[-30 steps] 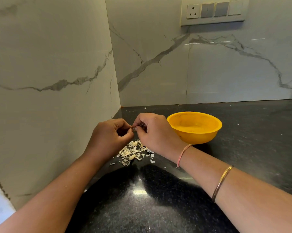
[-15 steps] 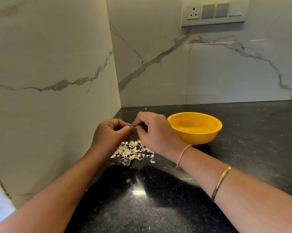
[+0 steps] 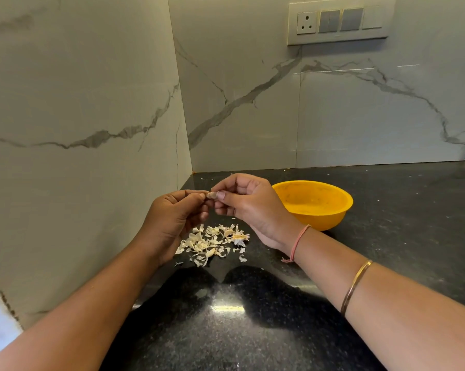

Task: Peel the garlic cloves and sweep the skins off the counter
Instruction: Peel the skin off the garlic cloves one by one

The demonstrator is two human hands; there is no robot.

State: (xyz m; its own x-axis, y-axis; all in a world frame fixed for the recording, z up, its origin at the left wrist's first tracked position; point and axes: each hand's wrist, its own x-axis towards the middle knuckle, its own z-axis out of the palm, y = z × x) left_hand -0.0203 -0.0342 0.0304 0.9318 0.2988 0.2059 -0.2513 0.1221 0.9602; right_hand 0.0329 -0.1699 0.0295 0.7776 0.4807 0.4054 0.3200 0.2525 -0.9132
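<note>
At the far left stands the white marble wall with grey veins point(image 3: 78, 103), and it meets the back wall in a corner just behind the work. In front of this corner the left hand point(image 3: 172, 218) is raised above the counter, its thumb and curled fingers pinching one end of a small pale garlic clove point(image 3: 212, 195). The clove is in the air between the two hands, not on the counter. Under it lies a loose heap of dry whitish garlic skins point(image 3: 215, 243) on the black speckled stone counter point(image 3: 386, 236), near the left wrist. The right hand point(image 3: 250, 207) pinches the other end of the clove with thumb and forefinger, and its other fingers are curled in under them. To the right of this hand, and near it, sits the round yellow plastic bowl point(image 3: 325, 220). I judge that the step in hand is the peeling of this clove, and that the sweeping comes later. To do it well, the left hand should hold the clove firm but not crush it, while the right thumbnail catches the edge of the skin at the tip and pulls it along the length, in strips. It helps to work directly over the heap, so the new skins fall there and do not scatter toward the bowl.
</note>
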